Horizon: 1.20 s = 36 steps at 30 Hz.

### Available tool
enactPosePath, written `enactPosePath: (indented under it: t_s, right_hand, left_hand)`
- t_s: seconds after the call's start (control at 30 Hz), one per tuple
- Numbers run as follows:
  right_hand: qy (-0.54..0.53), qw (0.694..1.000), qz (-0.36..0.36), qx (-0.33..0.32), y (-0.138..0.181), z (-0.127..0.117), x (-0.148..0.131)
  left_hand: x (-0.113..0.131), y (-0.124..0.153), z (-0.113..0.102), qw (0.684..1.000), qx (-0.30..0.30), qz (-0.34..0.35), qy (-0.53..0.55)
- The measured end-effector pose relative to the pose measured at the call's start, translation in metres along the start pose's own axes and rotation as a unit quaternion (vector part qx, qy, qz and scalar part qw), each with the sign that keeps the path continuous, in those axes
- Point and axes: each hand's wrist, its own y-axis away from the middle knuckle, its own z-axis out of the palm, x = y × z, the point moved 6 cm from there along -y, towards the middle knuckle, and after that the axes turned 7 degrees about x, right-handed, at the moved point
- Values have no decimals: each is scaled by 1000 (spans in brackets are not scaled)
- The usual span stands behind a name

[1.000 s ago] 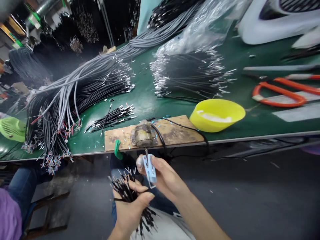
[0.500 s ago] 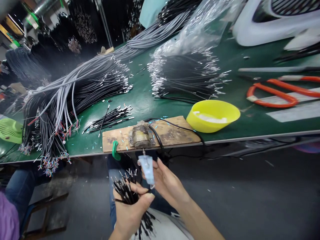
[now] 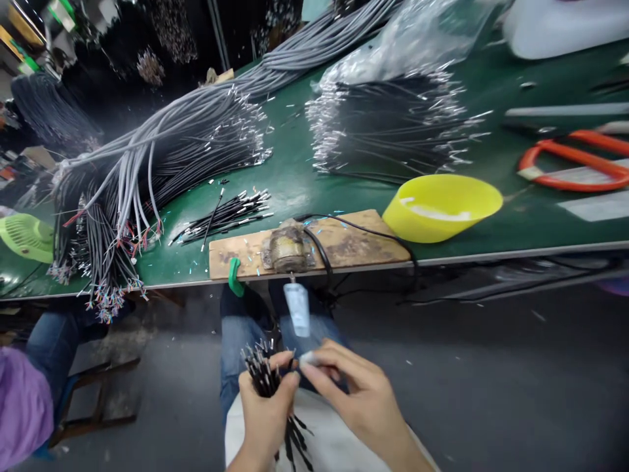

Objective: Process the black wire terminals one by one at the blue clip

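Observation:
My left hand (image 3: pixel 263 416) is closed round a bundle of short black wires (image 3: pixel 263 377) with bare metal tips, held over my lap. My right hand (image 3: pixel 356 396) is right beside it, thumb and forefinger pinched at one of the wire ends at the top of the bundle. A small light-blue tool (image 3: pixel 298 308) hangs loose just below the table edge, above both hands and touched by neither. Directly above it a wooden board (image 3: pixel 354 246) carries a grimy metal block (image 3: pixel 286 249) with a black cord.
The green table (image 3: pixel 515 223) holds a yellow bowl (image 3: pixel 442 206), orange-handled scissors (image 3: pixel 574 160), a small heap of black wires (image 3: pixel 226 219), grey cable bundles (image 3: pixel 147 164) and a large black wire stack (image 3: pixel 388 131). A green fan (image 3: pixel 24 236) and another person's leg (image 3: pixel 49 341) are at left.
My right hand let go of the light-blue tool, which now hangs under the table edge, and dropped to the wire bundle. Both hands sank lower towards my lap.

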Motion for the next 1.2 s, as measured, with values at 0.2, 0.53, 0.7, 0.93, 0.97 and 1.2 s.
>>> enactPosePath:
  t_s: [0.2, 0.53, 0.7, 0.93, 0.97, 1.2]
  right_hand:
    - [41, 983, -51, -169, 17, 29, -9]
    - [-3, 995, -44, -93, 25, 22, -15]
    - [-9, 997, -30, -72, 23, 20, -15]
    - [-28, 999, -31, -23, 16, 19, -10]
    - [-27, 999, -27, -14, 15, 17, -9]
    - [-9, 1000, 5, -20, 8, 11, 0]
  left_hand:
    - [-27, 9, -1, 998, -39, -7, 41]
    - [-6, 15, -20, 996, 32, 7, 82]
    - [6, 13, -11, 992, -69, 61, 92]
    - [-7, 5, -4, 987, -100, 54, 109]
    - [-11, 5, -3, 989, -94, 54, 102]
    - [-10, 12, 15, 980, -181, 53, 58]
